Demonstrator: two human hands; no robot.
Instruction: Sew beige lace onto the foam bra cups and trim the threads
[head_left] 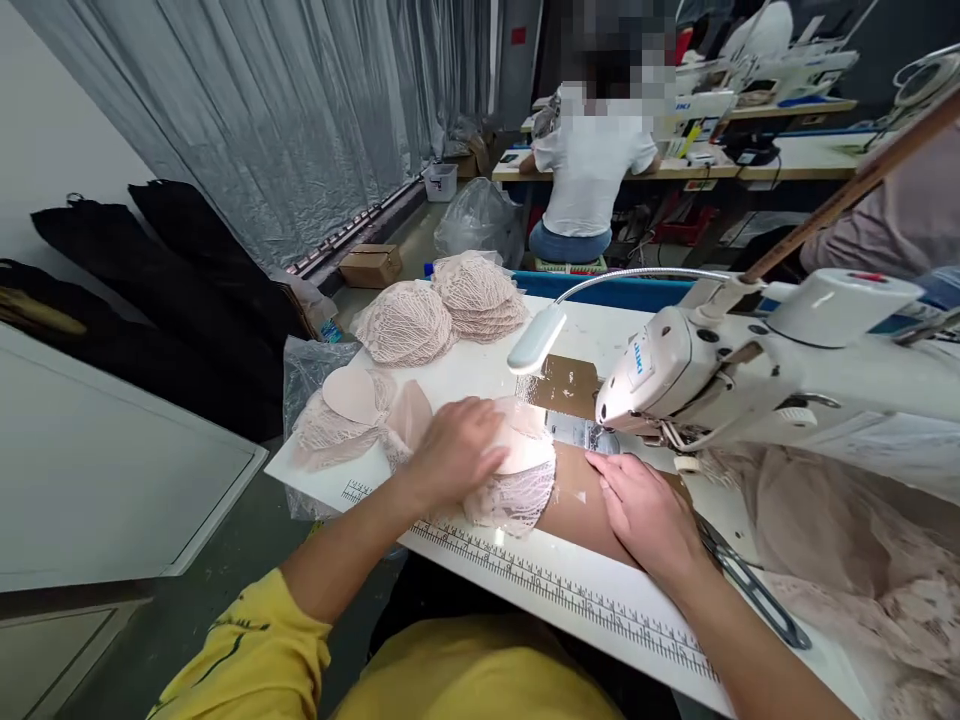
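Observation:
My left hand (459,450) lies over a pale pink lace bra cup (519,490), its thumb across the smooth upper part and its fingers curled at the far edge. To its left, more lace cup pieces (341,430) lie on the white table. My right hand (649,505) rests on the brown board (581,510) with its index finger stretched toward the metal needle plate (574,430); I see nothing held in it. The sewing machine head (637,385) stands just beyond that hand. A pair of thread snips or scissors (754,585) lies beside my right wrist.
Two stacks of lace cups (409,320) stand at the table's back left. A small lamp (538,338) hangs over the work. Sheer lace fabric (832,520) is heaped at the right. A printed ruler (555,590) runs along the front edge. A co-worker (596,165) sits ahead.

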